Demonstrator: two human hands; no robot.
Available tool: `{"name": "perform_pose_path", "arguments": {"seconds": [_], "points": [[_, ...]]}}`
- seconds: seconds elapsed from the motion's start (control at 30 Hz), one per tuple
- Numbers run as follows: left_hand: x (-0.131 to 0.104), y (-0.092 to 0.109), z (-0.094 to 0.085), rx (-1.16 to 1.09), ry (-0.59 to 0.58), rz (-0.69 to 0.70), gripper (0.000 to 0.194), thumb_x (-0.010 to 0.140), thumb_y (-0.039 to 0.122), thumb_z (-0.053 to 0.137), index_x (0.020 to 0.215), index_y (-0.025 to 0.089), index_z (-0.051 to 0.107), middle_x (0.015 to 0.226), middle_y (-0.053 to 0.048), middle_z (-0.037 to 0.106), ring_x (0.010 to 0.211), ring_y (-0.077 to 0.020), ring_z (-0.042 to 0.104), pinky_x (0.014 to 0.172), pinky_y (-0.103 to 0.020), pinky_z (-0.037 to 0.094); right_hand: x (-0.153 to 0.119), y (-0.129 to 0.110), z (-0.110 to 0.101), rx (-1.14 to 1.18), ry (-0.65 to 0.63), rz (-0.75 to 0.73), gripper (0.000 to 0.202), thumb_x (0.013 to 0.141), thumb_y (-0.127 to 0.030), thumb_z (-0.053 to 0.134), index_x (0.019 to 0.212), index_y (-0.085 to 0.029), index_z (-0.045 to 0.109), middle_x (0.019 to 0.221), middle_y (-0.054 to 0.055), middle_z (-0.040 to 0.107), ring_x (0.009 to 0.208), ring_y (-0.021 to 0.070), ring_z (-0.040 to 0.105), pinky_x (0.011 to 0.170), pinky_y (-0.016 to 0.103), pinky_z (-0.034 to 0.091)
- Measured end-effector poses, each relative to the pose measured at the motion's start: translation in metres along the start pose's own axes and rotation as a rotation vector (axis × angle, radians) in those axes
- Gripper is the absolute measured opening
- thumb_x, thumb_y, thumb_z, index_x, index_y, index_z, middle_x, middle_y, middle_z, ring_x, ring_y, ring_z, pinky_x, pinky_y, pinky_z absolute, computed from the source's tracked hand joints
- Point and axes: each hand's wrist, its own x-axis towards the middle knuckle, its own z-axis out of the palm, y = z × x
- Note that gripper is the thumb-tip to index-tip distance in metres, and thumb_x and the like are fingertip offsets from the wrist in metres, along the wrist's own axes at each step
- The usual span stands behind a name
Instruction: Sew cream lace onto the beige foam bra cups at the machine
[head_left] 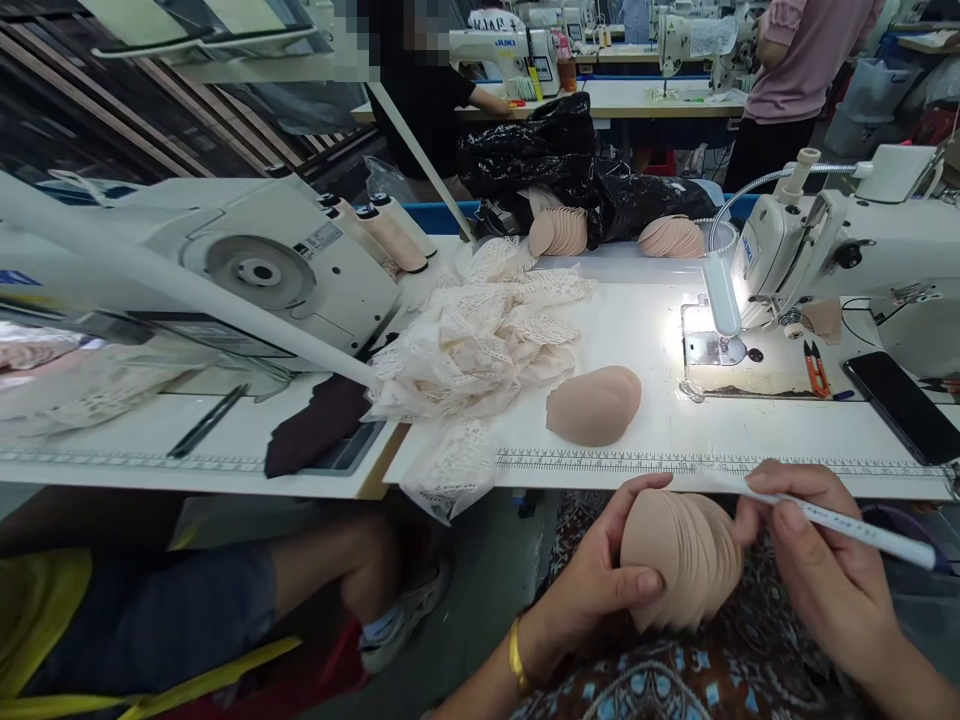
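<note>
Above my lap, my left hand (600,570) grips a fanned stack of rounded beige fabric pieces (675,555), thumb on the front piece. Between the fingers of my right hand (825,560) is a slim white pen (862,525), its light tip pointing left toward the table edge. The fingertips of that hand are close to the stack's right side; whether they touch it I cannot tell. More beige fabric pieces (594,405) lie overlapped on the white table, beyond the printed ruler strip (600,462).
Cream lace (480,340) is heaped left of centre and hangs over the edge. At right stand a lit sewing machine (847,230), orange snips (816,370) and a black phone (904,405). Another machine (262,270) is at left, beside a seated person's leg (330,570).
</note>
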Motion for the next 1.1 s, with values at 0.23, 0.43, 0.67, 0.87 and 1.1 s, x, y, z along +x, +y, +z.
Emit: {"name": "perform_pose_path", "arguments": {"seconds": [0.23,0.43,0.67,0.87,1.1], "points": [[0.014,0.049,0.007,0.875,-0.144,0.35,0.1,0.076,0.009,0.087,0.161,0.038,0.043,0.143,-0.011,0.06,0.124,-0.0335,0.061,0.109,-0.049,0.048,0.026,-0.008,-0.003,-0.39,-0.373,0.266,0.053,0.086,-0.026,0.079,0.132,-0.033,0.053,0.124,0.003,0.065,0.105,0.0255,0.065,0.089,0.037,0.055],[0.031,0.026,0.002,0.537,0.195,0.672,0.099,0.076,0.028,0.096,0.158,0.042,0.044,0.161,-0.006,0.047,0.153,-0.0337,0.039,0.131,-0.05,0.025,0.029,0.012,0.013,-0.052,0.014,0.197,0.042,0.09,-0.036,0.073,0.124,-0.029,0.05,0.1,0.001,0.065,0.082,0.0208,0.064,0.068,0.03,0.057],[0.036,-0.003,0.02,-0.327,-0.002,0.175,0.058,0.091,0.057,0.078,0.14,0.027,0.069,0.153,-0.008,0.062,0.152,-0.0344,0.042,0.13,-0.048,0.028,0.008,0.042,0.042,0.02,0.11,0.044,0.055,0.093,-0.038,0.076,0.136,-0.03,0.043,0.13,0.011,0.063,0.112,0.0289,0.068,0.09,0.038,0.061],[0.03,-0.004,0.005,-0.408,0.03,0.133,0.063,0.09,0.041,0.08,0.148,0.022,0.063,0.134,-0.012,0.073,0.139,-0.0358,0.058,0.127,-0.049,0.034,-0.008,0.057,0.01,-0.285,0.096,-0.083,0.067,0.091,-0.042,0.079,0.148,-0.028,0.048,0.135,0.011,0.062,0.122,0.0316,0.062,0.103,0.042,0.053],[0.008,-0.02,-0.02,-0.398,0.018,0.021,0.067,0.09,0.036,0.081,0.152,0.026,0.058,0.122,-0.011,0.078,0.119,-0.0324,0.07,0.116,-0.047,0.047,0.007,0.049,-0.022,0.01,0.348,0.195,0.025,0.107,-0.047,0.058,0.113,-0.024,0.066,0.058,-0.004,0.056,0.057,0.0165,0.052,0.062,0.029,0.042]]}}
